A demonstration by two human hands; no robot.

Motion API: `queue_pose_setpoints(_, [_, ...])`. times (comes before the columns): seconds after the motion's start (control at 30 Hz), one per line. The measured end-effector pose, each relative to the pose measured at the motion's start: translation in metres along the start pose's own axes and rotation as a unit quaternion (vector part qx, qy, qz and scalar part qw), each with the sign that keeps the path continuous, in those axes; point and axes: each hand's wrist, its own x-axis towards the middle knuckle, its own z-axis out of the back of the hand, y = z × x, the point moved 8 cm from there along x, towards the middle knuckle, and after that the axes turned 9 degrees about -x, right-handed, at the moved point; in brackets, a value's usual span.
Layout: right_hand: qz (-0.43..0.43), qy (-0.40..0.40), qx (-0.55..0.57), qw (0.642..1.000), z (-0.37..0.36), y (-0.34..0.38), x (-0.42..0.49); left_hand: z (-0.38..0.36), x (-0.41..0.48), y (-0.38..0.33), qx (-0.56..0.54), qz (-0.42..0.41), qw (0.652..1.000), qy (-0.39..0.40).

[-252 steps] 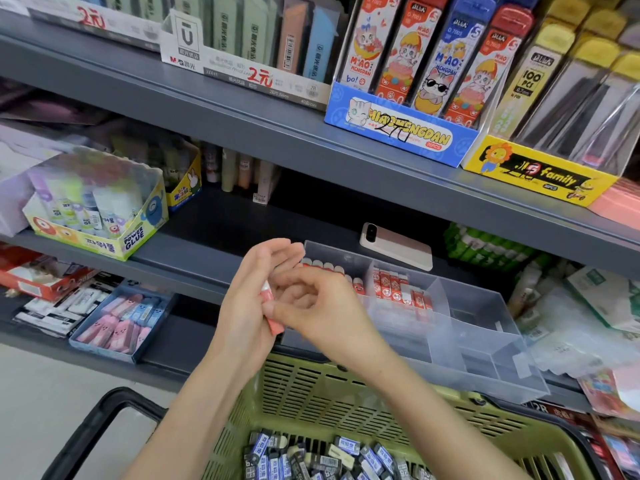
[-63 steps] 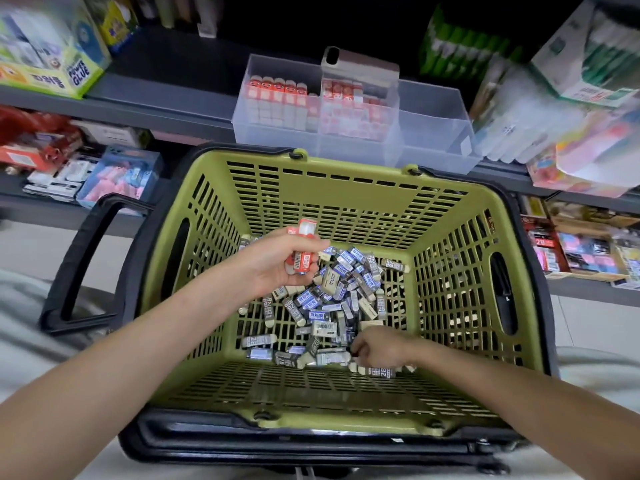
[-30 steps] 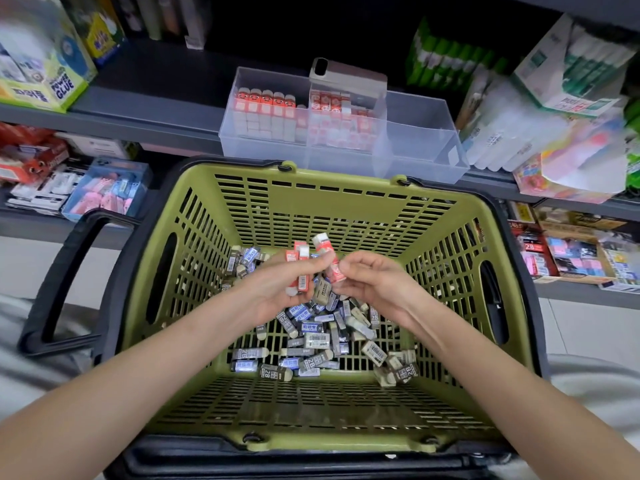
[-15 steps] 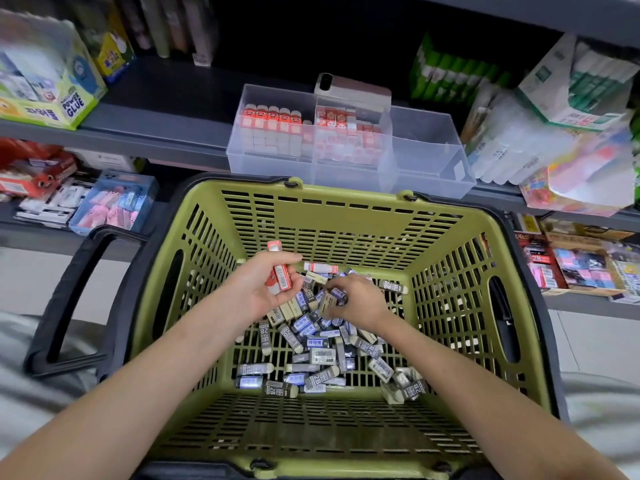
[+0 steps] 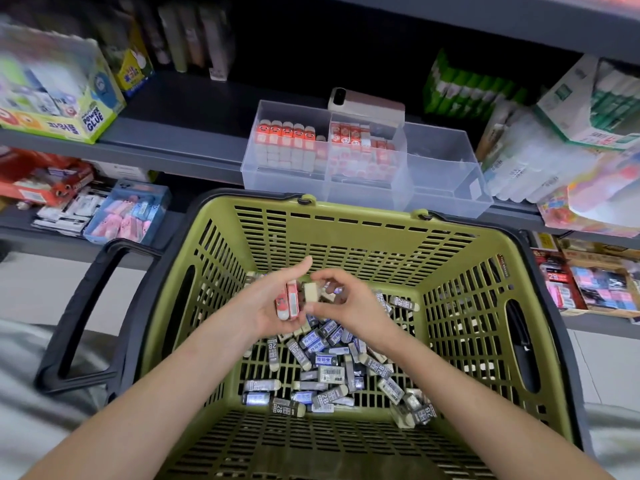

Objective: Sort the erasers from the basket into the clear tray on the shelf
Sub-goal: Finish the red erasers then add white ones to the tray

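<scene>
A green basket point(image 5: 346, 233) holds a heap of grey-sleeved 2B erasers point(image 5: 329, 368). Above the heap, my left hand point(image 5: 273, 303) holds a small bunch of red-sleeved erasers point(image 5: 288, 301) in its palm. My right hand point(image 5: 349, 303) meets it and pinches one eraser point(image 5: 310, 292) by its pale end, right beside the bunch. The clear tray point(image 5: 446, 181) stands on the shelf behind the basket; its left and middle compartments hold rows of red-sleeved erasers point(image 5: 287, 140), the right one looks bare.
A phone point(image 5: 367, 103) leans behind the tray. A glue box point(image 5: 65, 109) sits at the shelf's left, packaged stationery point(image 5: 561, 143) at its right. Below left is a blue box of pink erasers point(image 5: 128, 216). The basket's black handle point(image 5: 83, 317) sticks out left.
My right hand has come up from the heap with an eraser and joined my left hand, which still holds the red-sleeved ones. The view has tilted down slightly.
</scene>
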Motion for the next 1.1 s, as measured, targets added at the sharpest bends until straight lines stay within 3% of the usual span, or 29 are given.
queue_pose_setpoints(0.17, [0.005, 0.067, 0.119, 0.991, -0.004, 0.018, 0.003, -0.009, -0.001, 0.005, -0.055, 0.03, 0.996, 0.065])
queue_pose_setpoints(0.27, [-0.043, 0.024, 0.181, 0.982, 0.009, -0.013, 0.016, -0.01, -0.002, -0.002, -0.112, 0.017, 0.99, 0.082])
queue_pose_setpoints(0.33, [-0.083, -0.018, 0.105, 0.991, 0.014, -0.041, 0.027, -0.006, -0.002, -0.008, -0.153, 0.003, 0.986, 0.072])
queue_pose_setpoints(0.4, [-0.099, -0.06, -0.071, 0.991, 0.017, -0.065, 0.037, -0.004, -0.002, -0.014, -0.167, -0.01, 0.984, 0.064])
queue_pose_setpoints(0.5, [-0.075, -0.104, -0.349, 0.928, 0.015, -0.079, 0.045, 0.006, 0.0, -0.017, -0.137, -0.025, 0.99, 0.022])
queue_pose_setpoints(0.63, [-0.075, -0.104, -0.399, 0.908, 0.004, -0.08, 0.049, 0.014, 0.0, -0.018, -0.09, -0.033, 0.995, -0.024])
queue_pose_setpoints(0.73, [-0.122, -0.042, -0.434, 0.892, 0.006, -0.082, 0.05, 0.019, 0.001, -0.019, -0.057, -0.049, 0.996, -0.05])
queue_pose_setpoints(0.8, [-0.127, -0.031, -0.372, 0.919, 0.009, -0.073, 0.045, 0.023, 0.002, -0.019, -0.039, -0.06, 0.995, -0.067])
queue_pose_setpoints(0.87, [-0.117, -0.055, -0.163, 0.978, 0.007, -0.053, 0.034, 0.024, 0.002, -0.019, -0.039, -0.066, 0.994, -0.076])
queue_pose_setpoints(0.9, [-0.104, -0.06, -0.049, 0.992, 0.004, -0.04, 0.027, 0.023, 0.003, -0.018, -0.043, -0.068, 0.994, -0.073])
queue_pose_setpoints(0.97, [-0.062, -0.024, 0.087, 0.994, -0.009, -0.013, 0.016, 0.015, 0.001, -0.018, -0.049, -0.067, 0.995, -0.047])
queue_pose_setpoints(1.1, [-0.002, 0.045, 0.196, 0.98, -0.03, 0.01, 0.009, 0.016, 0.0, -0.018, -0.024, -0.082, 0.995, -0.055])
